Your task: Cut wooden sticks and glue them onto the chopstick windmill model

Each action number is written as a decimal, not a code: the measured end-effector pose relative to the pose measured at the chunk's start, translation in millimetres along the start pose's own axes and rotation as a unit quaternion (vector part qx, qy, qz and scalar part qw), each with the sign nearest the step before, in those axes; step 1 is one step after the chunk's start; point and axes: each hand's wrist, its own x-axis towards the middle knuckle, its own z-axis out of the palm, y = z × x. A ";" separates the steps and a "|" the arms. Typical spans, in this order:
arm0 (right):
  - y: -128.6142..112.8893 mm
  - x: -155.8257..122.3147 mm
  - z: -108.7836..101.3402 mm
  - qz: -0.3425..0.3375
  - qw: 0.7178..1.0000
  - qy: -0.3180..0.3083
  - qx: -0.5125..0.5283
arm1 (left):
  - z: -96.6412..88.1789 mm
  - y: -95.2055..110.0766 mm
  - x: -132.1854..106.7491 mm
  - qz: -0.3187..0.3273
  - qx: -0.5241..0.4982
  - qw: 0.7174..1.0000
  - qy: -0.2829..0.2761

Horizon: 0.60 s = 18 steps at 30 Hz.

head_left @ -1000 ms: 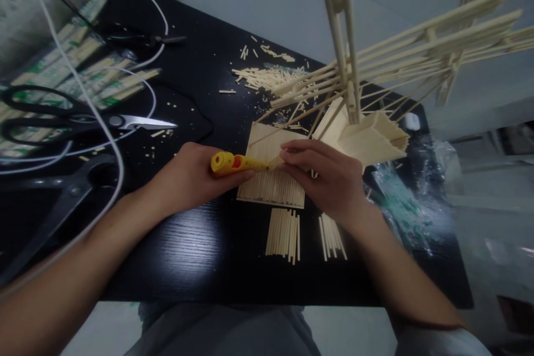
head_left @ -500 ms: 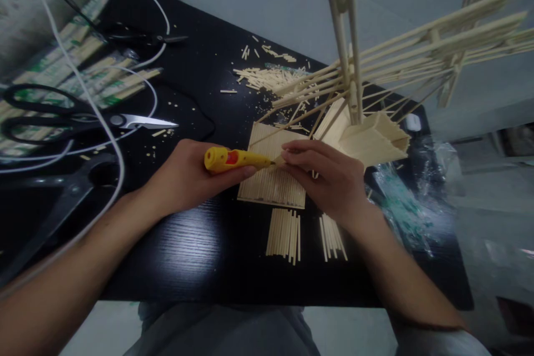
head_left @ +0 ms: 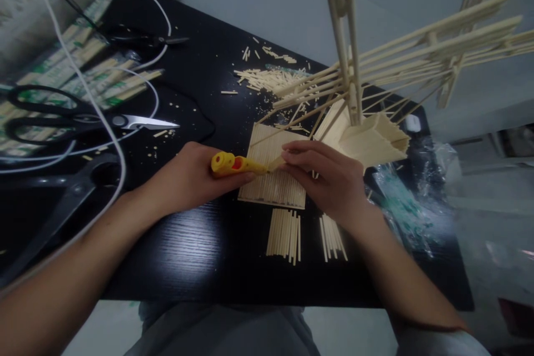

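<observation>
My left hand [head_left: 194, 175] is closed around a yellow hot glue gun [head_left: 237, 164], which shows a red part in its body. Its thin tip points right and meets or nearly meets a small flat wooden piece [head_left: 276, 164]. The fingertips of my right hand [head_left: 327, 172] pinch that piece; part of it is hidden behind them. Below both hands lies a square panel of wooden sticks [head_left: 261, 186] set side by side. Two loose groups of cut sticks, a larger one [head_left: 283, 236] and a smaller one [head_left: 332, 239], lie nearer to me.
A tall wooden stick model [head_left: 375, 136] rises at the right. Short stick offcuts [head_left: 267, 79] are heaped behind the panel. On the left lie scissors [head_left: 83, 120], pliers [head_left: 154, 40], a white cable [head_left: 89, 94] and bagged sticks [head_left: 83, 64]. Crumpled clear plastic [head_left: 404, 206] lies at right.
The back end of the glue gun has shifted slightly right and down, and its tip sits a little lower and further left. My right hand stays nearly in place.
</observation>
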 end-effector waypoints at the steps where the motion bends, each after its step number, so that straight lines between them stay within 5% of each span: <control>1: 0.4 -0.2 0.3 0.000 1.000 0.002 0.001 | 0.1 1.0 0.1 -0.005 0.007 1.000 -0.003; 18: -0.9 -0.9 0.0 0.010 1.000 0.000 0.014 | 1.1 -1.0 3.3 0.022 0.060 0.998 -0.010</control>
